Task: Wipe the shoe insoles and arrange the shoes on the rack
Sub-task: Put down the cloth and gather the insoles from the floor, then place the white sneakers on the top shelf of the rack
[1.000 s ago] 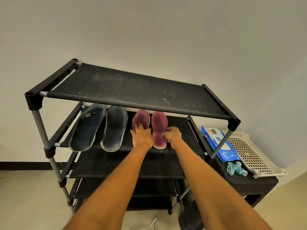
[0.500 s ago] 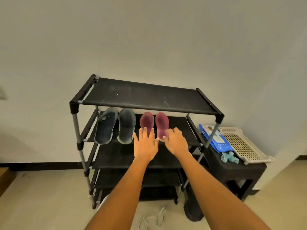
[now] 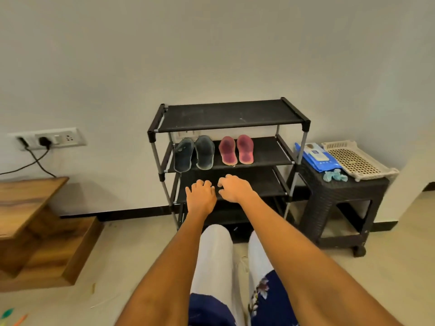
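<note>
Left hand (image 3: pixel 201 196) and right hand (image 3: pixel 234 188) held out before the rack (image 3: pixel 231 114), fingers loosely curled, gripping nothing. Dark insoles (image 3: pixel 194 152) toward second shelf's left edge; pink insoles (image 3: pixel 236 150) beside them, mid-shelf, heels at front edge

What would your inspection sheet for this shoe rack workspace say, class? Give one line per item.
Surface: black shoe rack, top shelf bare.
Job's things: dark insoles and pink insoles side by side on the second shelf; blue wipes pack on the stool.
Clutter: crumpled teal wipe, cream basket.
Hands: left hand and right hand hold nothing, fingers loosely curled.
Cables: black cord plugged into the wall socket.
Surroundings: wooden steps, pale wall.
</note>
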A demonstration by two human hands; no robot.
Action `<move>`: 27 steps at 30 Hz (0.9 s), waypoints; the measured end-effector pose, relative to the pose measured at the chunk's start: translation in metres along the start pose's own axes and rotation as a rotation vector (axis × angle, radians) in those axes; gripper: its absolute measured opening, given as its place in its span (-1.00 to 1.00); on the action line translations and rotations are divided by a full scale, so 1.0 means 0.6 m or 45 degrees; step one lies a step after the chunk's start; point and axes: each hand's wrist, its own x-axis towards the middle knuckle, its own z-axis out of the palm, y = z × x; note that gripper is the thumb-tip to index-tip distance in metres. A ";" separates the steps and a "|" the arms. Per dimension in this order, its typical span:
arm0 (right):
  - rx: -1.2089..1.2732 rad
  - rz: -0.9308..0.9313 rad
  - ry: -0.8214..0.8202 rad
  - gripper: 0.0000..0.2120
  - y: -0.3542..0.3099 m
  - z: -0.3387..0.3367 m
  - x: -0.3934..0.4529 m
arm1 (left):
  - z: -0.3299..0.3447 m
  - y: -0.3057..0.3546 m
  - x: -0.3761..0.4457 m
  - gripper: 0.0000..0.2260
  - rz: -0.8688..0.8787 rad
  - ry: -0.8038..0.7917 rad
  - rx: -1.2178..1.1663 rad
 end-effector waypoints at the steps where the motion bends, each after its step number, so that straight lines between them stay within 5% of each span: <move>1: 0.021 -0.004 -0.011 -0.66 -0.002 0.005 -0.001 | -0.001 -0.007 -0.002 -0.68 -0.014 -0.005 0.027; 9: 0.178 0.035 -0.170 -0.69 0.021 0.061 0.041 | 0.047 -0.035 0.033 -0.69 -0.164 -0.124 0.065; 27: 0.408 -0.051 -0.625 -0.71 0.057 0.399 0.299 | 0.393 -0.209 0.124 -0.67 -0.560 -0.486 -0.038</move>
